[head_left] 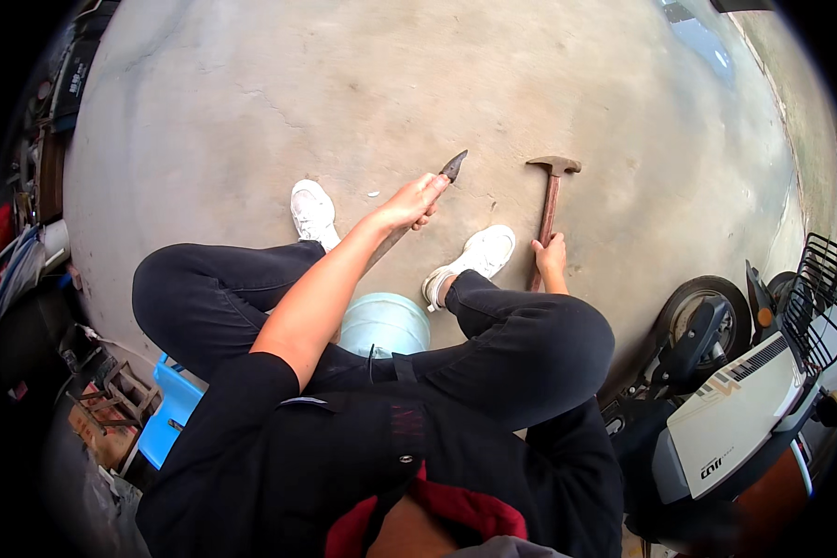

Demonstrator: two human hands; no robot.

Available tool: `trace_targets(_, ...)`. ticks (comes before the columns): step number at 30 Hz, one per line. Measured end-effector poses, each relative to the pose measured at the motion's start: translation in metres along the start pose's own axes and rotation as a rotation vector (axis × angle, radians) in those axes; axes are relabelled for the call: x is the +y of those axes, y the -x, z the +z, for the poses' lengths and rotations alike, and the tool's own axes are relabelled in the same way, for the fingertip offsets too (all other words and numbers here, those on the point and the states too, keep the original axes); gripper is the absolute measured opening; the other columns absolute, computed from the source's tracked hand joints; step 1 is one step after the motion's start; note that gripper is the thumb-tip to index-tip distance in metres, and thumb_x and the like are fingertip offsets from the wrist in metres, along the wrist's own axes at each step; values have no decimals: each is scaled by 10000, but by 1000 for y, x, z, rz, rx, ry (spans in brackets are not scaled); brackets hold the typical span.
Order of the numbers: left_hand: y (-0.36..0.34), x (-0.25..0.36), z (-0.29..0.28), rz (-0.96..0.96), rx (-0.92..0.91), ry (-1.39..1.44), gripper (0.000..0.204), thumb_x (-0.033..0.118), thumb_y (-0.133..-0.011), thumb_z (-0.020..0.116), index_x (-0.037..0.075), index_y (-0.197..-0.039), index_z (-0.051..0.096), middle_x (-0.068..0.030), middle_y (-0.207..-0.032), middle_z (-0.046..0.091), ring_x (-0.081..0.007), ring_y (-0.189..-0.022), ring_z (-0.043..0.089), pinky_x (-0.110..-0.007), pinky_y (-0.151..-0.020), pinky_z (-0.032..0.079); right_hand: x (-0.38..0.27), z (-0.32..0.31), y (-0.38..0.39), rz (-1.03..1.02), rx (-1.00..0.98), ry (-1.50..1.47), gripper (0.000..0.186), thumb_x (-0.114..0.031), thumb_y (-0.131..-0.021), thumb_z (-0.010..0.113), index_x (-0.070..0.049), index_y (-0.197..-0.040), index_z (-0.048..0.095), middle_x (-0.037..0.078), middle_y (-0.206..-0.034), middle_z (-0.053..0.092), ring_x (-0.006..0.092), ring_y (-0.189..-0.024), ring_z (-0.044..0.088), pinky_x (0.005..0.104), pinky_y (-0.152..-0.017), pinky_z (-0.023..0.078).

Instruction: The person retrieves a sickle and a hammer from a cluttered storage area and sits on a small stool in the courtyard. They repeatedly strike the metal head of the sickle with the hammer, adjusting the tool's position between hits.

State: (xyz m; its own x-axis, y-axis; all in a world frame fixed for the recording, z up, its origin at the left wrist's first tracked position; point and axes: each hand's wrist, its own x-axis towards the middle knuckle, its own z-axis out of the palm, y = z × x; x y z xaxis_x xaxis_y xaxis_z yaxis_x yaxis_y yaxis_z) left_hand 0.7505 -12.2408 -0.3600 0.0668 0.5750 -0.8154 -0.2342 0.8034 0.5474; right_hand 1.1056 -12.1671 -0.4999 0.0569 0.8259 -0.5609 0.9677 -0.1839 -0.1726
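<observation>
My left hand (415,201) is closed around a long tool with a dark pointed metal tip (455,166). The tip points up and away to the right, and the shaft runs back beside my forearm; its exact kind is unclear. To the right, my right hand (551,260) grips the low part of a hammer's wooden handle. The hammer (550,205) stands with its rusty brown head at the far end, beyond my right shoe. The two tools are apart, with the concrete floor below them.
A pale blue round plastic container (384,321) sits between my legs. My white shoes (313,212) rest on the concrete floor (363,84). A blue plastic chair (169,414) and a small wooden stool (126,395) are at left. A parked scooter (735,409) stands close on the right.
</observation>
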Motion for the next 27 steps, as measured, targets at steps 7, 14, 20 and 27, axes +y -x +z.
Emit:
trace_targets(7,1,5,1,-16,2,25,515,609,-934,388,130,-1097,481,32,-733,416,-42,-512,362,-204,-457,333,-10,-22,14,43,103,-233,401,-225,-771,631,-23,-1081,476,217,-906,628,438,-927,597,501,-837,455)
trace_targets(14,-1,-2,13,7,3,-53,511,596,-943,376,132,-1127,484,27,-739,418,-48,-539,377,-211,-470,338,-45,-87,85,-40,-331,-1005,334,-389,-924,594,-102,-810,467,-37,-533,409,63,-405,365,253,-373,292)
trace_targets(20,-7,2,16,7,18,-75,484,566,-960,349,133,-1131,481,26,-752,420,-52,-555,375,-214,-483,339,-51,-105,118,-233,-331,-787,357,-383,-919,609,-82,-770,485,-47,-544,413,56,-489,369,255,-448,305)
trace_targets(27,-6,-4,16,34,33,-36,480,555,-963,353,127,-1145,474,21,-729,421,-66,-540,372,-232,-473,337,-74,-106,145,-420,-168,-378,249,-248,-871,674,-40,-823,546,88,-561,425,149,-534,377,317,-504,372)
